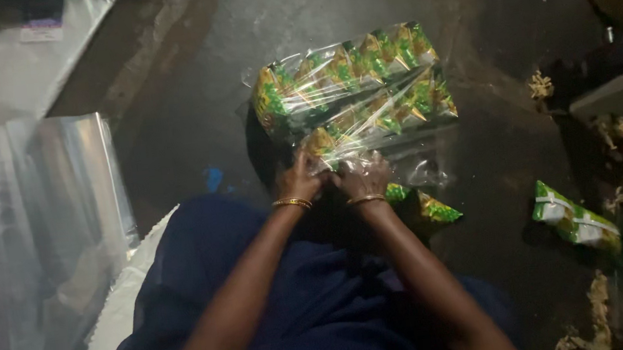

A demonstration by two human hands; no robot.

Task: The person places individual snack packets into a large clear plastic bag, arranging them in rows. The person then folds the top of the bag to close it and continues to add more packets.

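Both hands, the left hand [301,180] and right hand [363,178], pinch the near open edge of a clear plastic bag [353,96] of green-and-yellow snack packets lying on the floor [187,111] at twelve o'clock; gathering the film evenly would keep packets from slipping out.

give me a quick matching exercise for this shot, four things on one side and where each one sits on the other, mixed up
Things:
1. clear bag of green and yellow packets
2. loose green packet
3. stack of clear plastic sheets
4. gold bangles

Places:
A. on the person's wrists
B. far left of the floor, beside the person's knee
C. on the floor ahead, under the left hand and right hand
D. alone on the floor to the right

Pairs: 1-C, 2-D, 3-B, 4-A
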